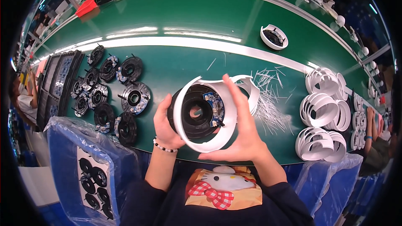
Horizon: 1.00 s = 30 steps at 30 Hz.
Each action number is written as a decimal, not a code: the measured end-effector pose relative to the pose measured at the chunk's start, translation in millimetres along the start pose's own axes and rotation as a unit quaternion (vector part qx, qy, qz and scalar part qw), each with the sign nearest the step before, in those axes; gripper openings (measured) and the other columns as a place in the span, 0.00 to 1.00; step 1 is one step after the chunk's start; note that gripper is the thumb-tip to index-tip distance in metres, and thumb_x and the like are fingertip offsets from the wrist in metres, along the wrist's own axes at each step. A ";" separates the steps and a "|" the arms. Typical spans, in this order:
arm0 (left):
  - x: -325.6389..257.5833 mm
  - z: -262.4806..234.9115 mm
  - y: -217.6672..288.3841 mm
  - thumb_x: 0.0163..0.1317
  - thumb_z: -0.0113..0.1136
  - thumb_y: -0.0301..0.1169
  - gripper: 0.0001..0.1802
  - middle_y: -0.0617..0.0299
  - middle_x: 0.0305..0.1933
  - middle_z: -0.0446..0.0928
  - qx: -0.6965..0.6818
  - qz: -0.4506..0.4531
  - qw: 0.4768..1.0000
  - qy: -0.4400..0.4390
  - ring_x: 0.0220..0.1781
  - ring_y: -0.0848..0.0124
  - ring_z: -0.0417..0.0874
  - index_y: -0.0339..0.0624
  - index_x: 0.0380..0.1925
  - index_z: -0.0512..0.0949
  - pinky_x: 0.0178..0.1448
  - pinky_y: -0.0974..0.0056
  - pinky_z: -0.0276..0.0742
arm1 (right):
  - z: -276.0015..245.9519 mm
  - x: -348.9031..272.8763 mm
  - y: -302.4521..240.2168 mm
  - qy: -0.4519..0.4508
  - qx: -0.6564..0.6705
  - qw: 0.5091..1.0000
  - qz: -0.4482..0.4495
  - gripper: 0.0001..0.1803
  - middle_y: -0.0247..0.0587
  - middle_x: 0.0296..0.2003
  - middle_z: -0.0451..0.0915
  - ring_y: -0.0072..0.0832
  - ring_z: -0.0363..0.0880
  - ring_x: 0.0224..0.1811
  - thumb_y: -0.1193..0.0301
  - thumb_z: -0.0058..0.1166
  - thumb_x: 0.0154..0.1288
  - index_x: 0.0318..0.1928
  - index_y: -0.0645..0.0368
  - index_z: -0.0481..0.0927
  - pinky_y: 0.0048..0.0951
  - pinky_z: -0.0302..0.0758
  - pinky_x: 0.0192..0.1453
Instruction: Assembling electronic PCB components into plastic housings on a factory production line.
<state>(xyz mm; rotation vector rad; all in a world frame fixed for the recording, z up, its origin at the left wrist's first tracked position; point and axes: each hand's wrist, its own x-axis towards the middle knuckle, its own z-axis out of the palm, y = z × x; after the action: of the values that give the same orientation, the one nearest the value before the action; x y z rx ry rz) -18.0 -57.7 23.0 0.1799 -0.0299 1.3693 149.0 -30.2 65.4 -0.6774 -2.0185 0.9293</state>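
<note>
White ring around black disc, both hands gripping: left hand closed on disc, right hand fingers wrapped on ring. Spare discs left on green bench.

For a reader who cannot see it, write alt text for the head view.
Two hands, left and right, hold a black disc inside a white ring above a green bench. More black discs lie left, white rings right.

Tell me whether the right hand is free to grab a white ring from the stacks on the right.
Probably not: the right hand is holding the white ring around the black disc; the stacks lie unobstructed.
</note>
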 end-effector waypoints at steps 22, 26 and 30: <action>-4.0 1.9 -15.9 0.52 0.29 0.65 0.45 0.47 0.56 0.61 0.067 0.013 0.998 -0.014 0.55 0.56 0.65 0.33 0.55 0.55 0.58 0.53 0.62 | -20.4 15.9 -16.1 -0.107 -0.119 0.985 -0.056 0.58 0.56 0.57 0.51 0.51 0.53 0.56 0.66 0.67 0.22 0.57 0.65 0.48 0.41 0.56 0.57; -3.3 4.3 -19.9 0.50 0.43 0.56 0.40 0.45 0.53 0.63 0.120 0.070 0.990 -0.004 0.52 0.58 0.68 0.33 0.53 0.57 0.55 0.56 0.66 | -13.7 15.3 -8.0 -0.065 -0.134 0.987 -0.060 0.58 0.55 0.55 0.54 0.49 0.54 0.56 0.63 0.67 0.22 0.58 0.66 0.48 0.40 0.55 0.57; 9.7 16.0 -26.1 0.48 0.45 0.47 0.34 0.47 0.49 0.67 0.134 0.076 0.987 0.036 0.48 0.60 0.71 0.33 0.51 0.60 0.52 0.58 0.69 | -6.9 5.8 -0.8 0.009 -0.135 0.991 -0.025 0.60 0.54 0.56 0.54 0.47 0.54 0.56 0.60 0.67 0.22 0.58 0.67 0.47 0.40 0.53 0.58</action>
<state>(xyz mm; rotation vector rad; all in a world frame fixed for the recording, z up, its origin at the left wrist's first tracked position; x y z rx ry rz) 10.8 -55.5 37.1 0.3582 0.2055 1.5282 151.5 -23.9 71.4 -0.7740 -2.1556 0.6249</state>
